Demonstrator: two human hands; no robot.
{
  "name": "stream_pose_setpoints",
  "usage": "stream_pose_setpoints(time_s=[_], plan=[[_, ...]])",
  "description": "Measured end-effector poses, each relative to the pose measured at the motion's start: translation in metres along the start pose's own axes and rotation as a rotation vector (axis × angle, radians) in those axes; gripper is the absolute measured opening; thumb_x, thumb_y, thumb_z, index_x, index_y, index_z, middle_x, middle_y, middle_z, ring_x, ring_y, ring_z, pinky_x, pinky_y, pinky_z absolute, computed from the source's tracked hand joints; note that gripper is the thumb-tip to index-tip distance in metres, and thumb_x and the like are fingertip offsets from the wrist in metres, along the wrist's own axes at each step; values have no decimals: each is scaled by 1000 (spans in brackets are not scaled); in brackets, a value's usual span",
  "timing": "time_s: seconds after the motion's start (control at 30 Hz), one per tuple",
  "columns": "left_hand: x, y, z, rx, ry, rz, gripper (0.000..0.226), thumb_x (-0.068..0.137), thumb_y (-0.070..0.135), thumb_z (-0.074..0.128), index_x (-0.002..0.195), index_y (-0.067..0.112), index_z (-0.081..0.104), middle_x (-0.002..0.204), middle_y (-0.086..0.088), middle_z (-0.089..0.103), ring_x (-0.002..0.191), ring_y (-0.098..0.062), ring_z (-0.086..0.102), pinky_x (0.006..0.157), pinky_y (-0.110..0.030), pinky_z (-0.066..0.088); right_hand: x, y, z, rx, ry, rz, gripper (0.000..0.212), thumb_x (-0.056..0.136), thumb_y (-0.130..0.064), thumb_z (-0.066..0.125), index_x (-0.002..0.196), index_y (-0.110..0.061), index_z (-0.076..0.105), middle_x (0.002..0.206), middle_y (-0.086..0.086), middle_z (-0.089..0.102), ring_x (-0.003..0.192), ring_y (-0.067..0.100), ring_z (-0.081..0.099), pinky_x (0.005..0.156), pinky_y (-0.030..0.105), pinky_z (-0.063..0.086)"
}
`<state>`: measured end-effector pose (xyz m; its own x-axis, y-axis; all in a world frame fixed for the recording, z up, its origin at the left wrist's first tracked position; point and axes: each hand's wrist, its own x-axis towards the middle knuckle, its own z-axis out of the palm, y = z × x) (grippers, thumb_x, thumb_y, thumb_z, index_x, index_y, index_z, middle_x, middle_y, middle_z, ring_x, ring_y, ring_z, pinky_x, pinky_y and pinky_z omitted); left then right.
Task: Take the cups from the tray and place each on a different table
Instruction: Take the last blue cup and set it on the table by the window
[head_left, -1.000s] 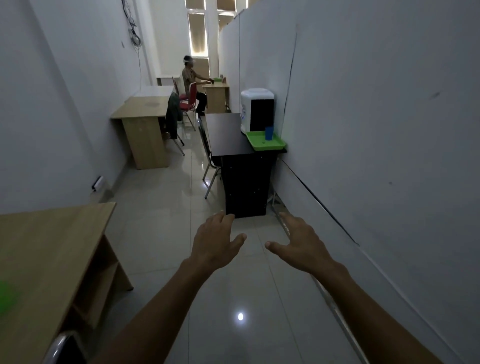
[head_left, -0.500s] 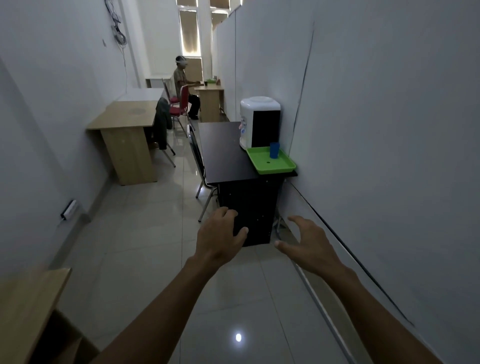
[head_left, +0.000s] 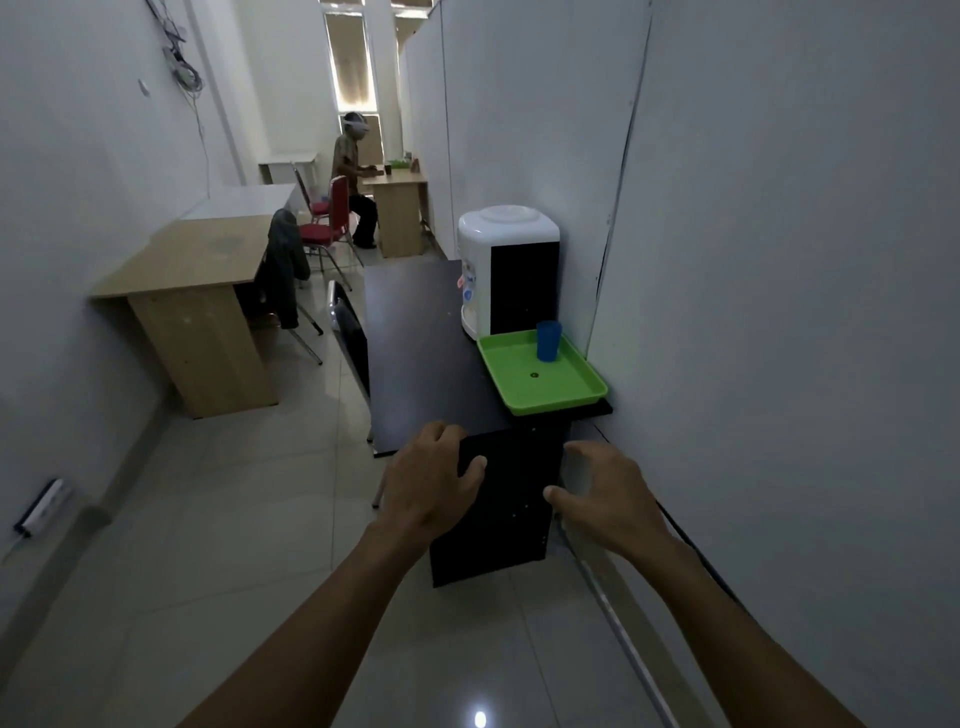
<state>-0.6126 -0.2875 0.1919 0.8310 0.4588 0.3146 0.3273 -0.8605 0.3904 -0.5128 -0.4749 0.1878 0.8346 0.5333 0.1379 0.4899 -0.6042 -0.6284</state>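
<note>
A blue cup (head_left: 548, 340) stands upright at the far edge of a green tray (head_left: 524, 387). The tray lies on the near right corner of a black table (head_left: 415, 353), in front of a white water dispenser (head_left: 506, 275). My left hand (head_left: 431, 480) is held out in front of the table's near end, fingers apart, holding nothing. My right hand (head_left: 605, 491) hangs beside it below the tray, open and empty too. Both hands are well short of the cup.
A light wooden desk (head_left: 192, 275) stands by the left wall with a jacket-draped chair (head_left: 285, 275). A black chair (head_left: 345, 332) sits at the black table's left side. Further back a person (head_left: 356, 182) sits at another wooden desk (head_left: 397, 202). A partition wall runs close on the right.
The black table with the tray and cup has come much closer. The near wooden table at the lower left has dropped out of view. Both hands stay open and raised.
</note>
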Motion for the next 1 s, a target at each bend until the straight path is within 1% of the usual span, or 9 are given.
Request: stream_pose_setpoints(time_s=[0.13,0.27,0.37,0.5,0.57,0.67,0.8,0.9,1.0], plan=[[74,-13,28,-19,-4,-28,40,93,39,52,115,7,59,117,-13,63,102,-29,60,79,-40,52,79,12,10,-29,-20,24,69,78,-39,74,137,-14,49,136,8,54,124,24,51,97,34,44],[146,-30,61,-27,-28,-22,42,94,41,51,120,9,57,121,-12,61,105,-28,58,80,-39,50,151,25,28,-32,-38,68,68,80,-39,74,138,-15,48,139,7,51,127,24,48,98,35,43],[201,-46,87,-37,-47,-7,41,94,40,51,120,10,57,122,-11,60,106,-29,58,80,-39,48,206,37,42,-41,7,97,66,80,-37,74,137,-13,50,137,7,52,127,23,48,98,34,42],[275,-64,117,-76,-77,20,39,94,40,51,119,10,57,121,-11,59,106,-29,57,80,-38,46,278,47,57,-45,43,138,65,80,-35,74,136,-12,51,135,9,54,125,25,47,95,31,40],[308,-70,131,-94,-107,35,39,95,39,50,121,10,56,122,-10,58,107,-28,56,80,-38,46,313,50,64,-47,41,166,65,80,-35,74,136,-12,51,135,8,54,124,24,48,96,33,41],[352,-78,151,-92,-162,56,39,96,38,47,124,11,54,124,-10,56,109,-28,55,82,-39,46,359,54,73,-41,63,210,64,79,-36,74,135,-14,51,135,8,55,124,25,49,96,35,42],[400,-85,178,-106,-240,64,40,98,36,43,128,10,52,129,-11,54,115,-28,52,89,-42,47,412,70,84,-41,89,285,64,79,-36,73,135,-16,50,134,8,55,123,27,50,96,38,43],[434,-89,200,-118,-272,53,41,99,36,43,130,10,51,130,-10,53,115,-28,53,90,-43,48,449,86,92,-58,95,358,63,80,-37,71,136,-18,48,133,7,55,122,27,50,92,39,44],[466,-93,224,-125,-300,43,41,98,36,44,129,11,50,131,-10,53,116,-28,52,90,-44,48,487,105,102,-74,85,415,65,80,-37,70,138,-16,47,136,8,54,124,28,50,90,39,45]])
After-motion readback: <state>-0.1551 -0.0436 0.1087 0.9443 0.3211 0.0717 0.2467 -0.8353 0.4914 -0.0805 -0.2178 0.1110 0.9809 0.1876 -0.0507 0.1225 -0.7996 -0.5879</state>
